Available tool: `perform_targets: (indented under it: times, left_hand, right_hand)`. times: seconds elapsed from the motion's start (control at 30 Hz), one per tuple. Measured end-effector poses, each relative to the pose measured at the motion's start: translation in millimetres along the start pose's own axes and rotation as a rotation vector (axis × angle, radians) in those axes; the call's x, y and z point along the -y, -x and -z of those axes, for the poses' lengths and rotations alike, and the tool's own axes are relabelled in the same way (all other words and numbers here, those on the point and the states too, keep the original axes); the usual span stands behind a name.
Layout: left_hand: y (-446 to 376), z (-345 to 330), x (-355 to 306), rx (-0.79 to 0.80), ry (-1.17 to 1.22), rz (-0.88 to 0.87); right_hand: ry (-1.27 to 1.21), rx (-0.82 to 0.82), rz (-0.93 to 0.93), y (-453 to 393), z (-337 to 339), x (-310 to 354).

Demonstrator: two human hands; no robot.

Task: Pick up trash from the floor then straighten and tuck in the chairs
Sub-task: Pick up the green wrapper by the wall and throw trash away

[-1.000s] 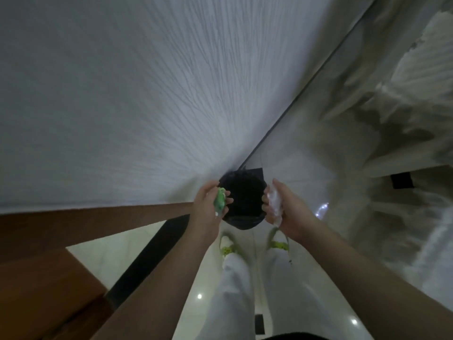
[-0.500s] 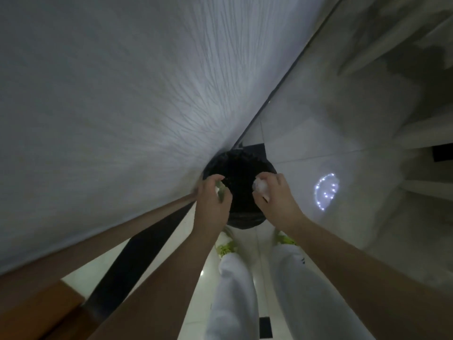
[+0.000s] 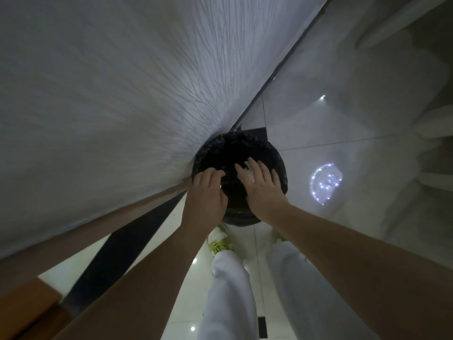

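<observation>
- The round black bin lined with a dark plastic bag stands on the pale glossy tiled floor, against the white textured wall; its mouth lies directly under both hands.
- The right hand hovers over the opening, fingers spread apart, with a white crumpled scrap of trash showing just beneath them.
- The left hand sits at the near-left rim, fingers loosely curled; I cannot tell whether it holds anything.
- Nothing stands between the hands and the bin; the person's shoes and white trousers are just behind it.
</observation>
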State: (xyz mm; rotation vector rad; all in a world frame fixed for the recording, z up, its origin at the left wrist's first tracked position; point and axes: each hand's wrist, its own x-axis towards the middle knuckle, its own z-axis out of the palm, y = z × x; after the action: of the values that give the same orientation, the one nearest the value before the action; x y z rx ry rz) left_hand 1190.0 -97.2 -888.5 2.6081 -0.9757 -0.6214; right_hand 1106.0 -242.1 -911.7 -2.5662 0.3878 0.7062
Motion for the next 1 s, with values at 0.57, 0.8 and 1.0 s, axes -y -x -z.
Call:
perform_targets:
  times: [0.57,0.8,1.0]
  left_hand:
    - [3.4,-3.4,6.6,0.183,-0.087,0.036]
    - [23.2,12.7,-5.7,0.252,-0.251,-0.012]
    - [43.1,45.4,-35.4,0.195,-0.3,-0.059]
  right_hand:
    - [0.014,-0.058,-0.01,42.5,-0.4,-12.9]
    - [0.039,-0.046,-0.056,69.1,11.3,-3.5]
    - [0.028,-0.081,-0.08,110.9,41.8,10.1]
